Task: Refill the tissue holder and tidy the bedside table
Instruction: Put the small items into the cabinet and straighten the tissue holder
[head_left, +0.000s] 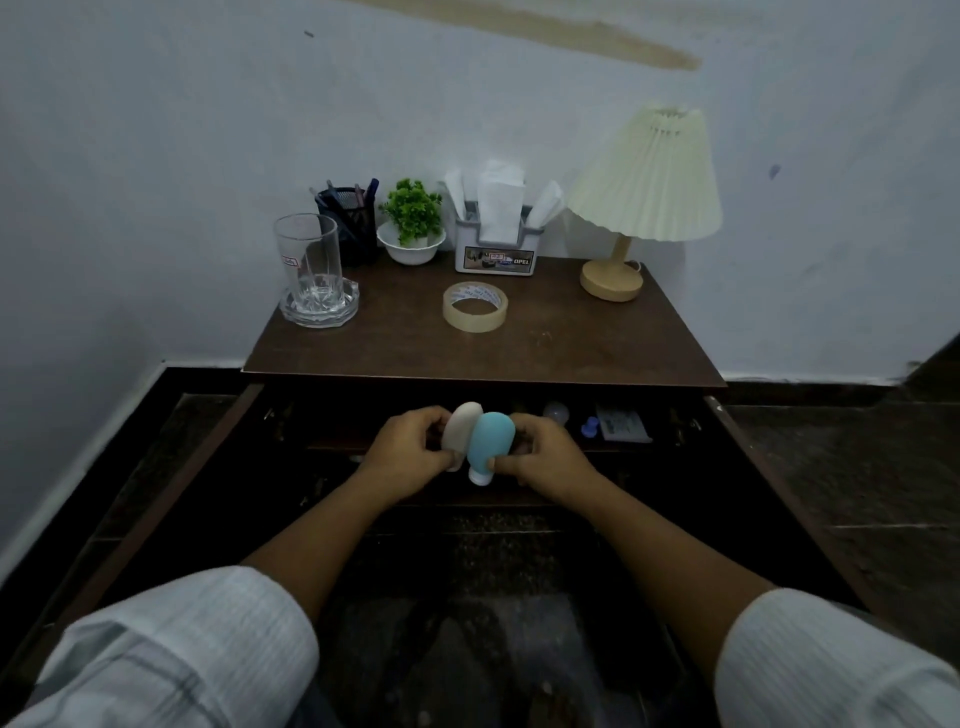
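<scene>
Tissue holder (494, 257): far centre of tabletop (571, 338), stuffed with white tissues, apparently refilled.
Left hand (410, 457): fingers gripping beige bottle (460, 426) above open drawer (758, 462), near.
Right hand (543, 457): fingers gripping blue bottle (491, 436), touching the beige one.
Left to do: probably stowing both bottles, clearing tape roll (475, 306) from mid-tabletop.
Room: dark wood surface, pale wall, dark floor.

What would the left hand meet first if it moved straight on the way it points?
The left hand, gripping a beige rounded bottle, points right: first comes the blue rounded bottle in the right hand, apparently touching.
</scene>
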